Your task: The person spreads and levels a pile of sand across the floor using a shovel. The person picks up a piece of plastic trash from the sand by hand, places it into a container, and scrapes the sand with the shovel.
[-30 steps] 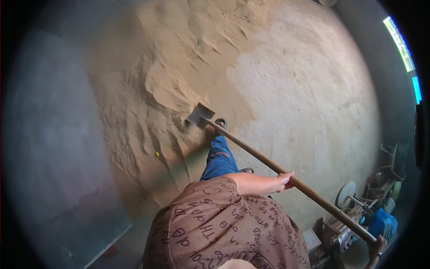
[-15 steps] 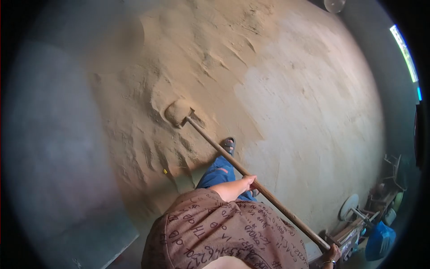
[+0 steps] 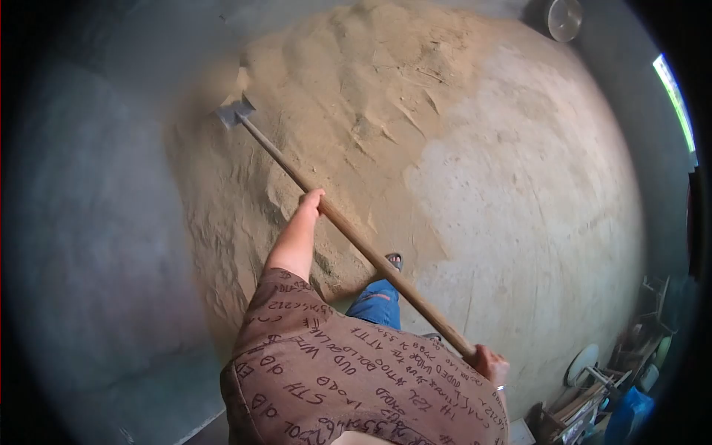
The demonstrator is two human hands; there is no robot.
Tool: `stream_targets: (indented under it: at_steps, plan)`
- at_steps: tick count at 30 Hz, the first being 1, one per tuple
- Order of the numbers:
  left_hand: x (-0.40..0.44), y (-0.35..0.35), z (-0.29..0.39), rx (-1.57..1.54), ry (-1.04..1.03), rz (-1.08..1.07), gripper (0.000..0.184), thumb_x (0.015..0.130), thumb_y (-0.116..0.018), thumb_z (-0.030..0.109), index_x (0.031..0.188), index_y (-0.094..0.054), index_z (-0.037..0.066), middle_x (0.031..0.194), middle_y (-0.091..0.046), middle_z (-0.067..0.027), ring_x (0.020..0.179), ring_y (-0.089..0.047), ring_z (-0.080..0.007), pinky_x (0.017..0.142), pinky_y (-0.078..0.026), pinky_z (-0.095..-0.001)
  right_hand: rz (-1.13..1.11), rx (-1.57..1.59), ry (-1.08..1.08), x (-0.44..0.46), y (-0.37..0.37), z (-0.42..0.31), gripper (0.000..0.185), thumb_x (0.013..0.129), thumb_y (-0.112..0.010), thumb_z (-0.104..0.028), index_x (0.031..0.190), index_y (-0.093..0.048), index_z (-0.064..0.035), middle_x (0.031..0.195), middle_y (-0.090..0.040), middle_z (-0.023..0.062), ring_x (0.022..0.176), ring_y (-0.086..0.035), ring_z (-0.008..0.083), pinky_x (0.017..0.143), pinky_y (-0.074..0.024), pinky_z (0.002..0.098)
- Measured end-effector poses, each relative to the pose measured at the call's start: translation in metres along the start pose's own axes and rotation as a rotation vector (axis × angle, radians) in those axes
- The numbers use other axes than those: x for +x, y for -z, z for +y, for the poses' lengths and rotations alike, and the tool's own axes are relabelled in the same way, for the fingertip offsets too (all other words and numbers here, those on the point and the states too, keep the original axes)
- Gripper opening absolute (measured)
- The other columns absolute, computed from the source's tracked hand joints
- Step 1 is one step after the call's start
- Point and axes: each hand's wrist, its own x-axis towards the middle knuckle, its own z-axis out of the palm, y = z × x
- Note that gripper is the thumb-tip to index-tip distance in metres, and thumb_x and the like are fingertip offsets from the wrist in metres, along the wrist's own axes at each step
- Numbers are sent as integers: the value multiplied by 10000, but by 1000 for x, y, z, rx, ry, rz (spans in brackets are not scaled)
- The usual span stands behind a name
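Note:
A long wooden-handled shovel (image 3: 363,248) runs diagonally across the view, its grey metal blade (image 3: 236,113) far out at the upper left. My left hand (image 3: 314,200) is closed round the middle of the handle, arm stretched forward. Near the handle's back end, my right hand (image 3: 491,365) grips it beside my body. A patch of sand (image 3: 242,78) shows just beyond the blade; blur hides whether it touches the metal. Under the shovel spreads a heap of tan sand (image 3: 348,133), with ridges and grooves in its surface.
A plain grey wall (image 3: 96,222) stands at the left. Pale concrete floor (image 3: 519,163) lies right of the sand. A round metal pan (image 3: 564,19) is at the top right. At the lower right are a blue plastic bag (image 3: 629,415) and stacked wooden items (image 3: 575,408).
The shovel has swung forward and up-left, and its blade, loaded with sand before, now shows bare metal. Both hands moved forward with the handle; my left arm has straightened.

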Motion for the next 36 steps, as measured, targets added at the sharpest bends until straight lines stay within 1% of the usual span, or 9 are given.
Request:
stream_targets:
  at_steps: [4,7,10,16,18,21,24,27,36]
  plan:
    - [-32,-70,-135,-173,148,-73,271,724,-571,270,872,-494,57,709,-523,-105,661,-517,-241,604,-444,-437,-50,-136,-135,-76,19,81,121,577,-570,-95,680,-517,-132,575,-528,55,536,-534,246,507,-408,358]
    - [-59,-129,-282,-251,310,-290,239,726,-571,222,830,-492,21,699,-519,-114,639,-530,-251,591,-461,-410,-135,-285,-368,-160,50,149,124,568,-565,-94,675,-521,-139,614,-551,82,583,-548,286,510,-422,396]
    - [-173,-177,-379,-144,226,-317,210,698,-580,180,837,-500,45,670,-544,-87,583,-551,-209,523,-476,-352,-225,-474,-456,-238,106,211,93,555,-575,-115,595,-491,-105,560,-520,123,572,-531,330,500,-409,422]
    - [-394,-246,-469,118,453,-560,234,756,-570,276,852,-513,71,767,-549,-51,641,-546,-160,569,-493,-315,-96,-759,-522,-375,224,338,125,497,-581,-102,550,-469,-89,565,-512,134,597,-505,351,525,-361,434]
    - [-434,-261,-492,112,516,-626,247,762,-564,286,867,-503,71,794,-541,-51,676,-543,-158,599,-495,-312,-150,-770,-573,-395,268,351,242,472,-635,-182,566,-434,-85,602,-498,119,651,-487,339,559,-341,408]
    - [-472,-272,-521,77,586,-701,240,767,-555,300,846,-494,81,816,-532,-39,698,-544,-164,633,-496,-321,-145,-873,-506,-427,311,373,150,522,-565,-102,562,-422,-77,601,-486,128,657,-477,348,573,-335,418]
    - [-476,-276,-539,106,619,-686,219,769,-554,285,846,-494,89,799,-539,-39,684,-547,-167,644,-492,-331,-34,-844,-345,-432,316,366,113,531,-536,-67,568,-430,-72,585,-485,128,647,-477,355,552,-337,427]
    - [-426,-267,-580,116,612,-697,257,748,-579,272,880,-509,63,833,-551,-72,718,-561,-190,618,-502,-338,-251,-800,-549,-421,282,351,111,539,-557,-96,563,-449,-85,566,-493,120,620,-495,349,526,-359,431]
    - [-254,-150,-561,244,544,-488,199,746,-550,224,865,-522,67,760,-558,-86,627,-564,-221,557,-492,-365,-470,-632,-609,-391,106,246,115,489,-590,-161,594,-543,-149,571,-546,99,584,-556,305,513,-432,407]
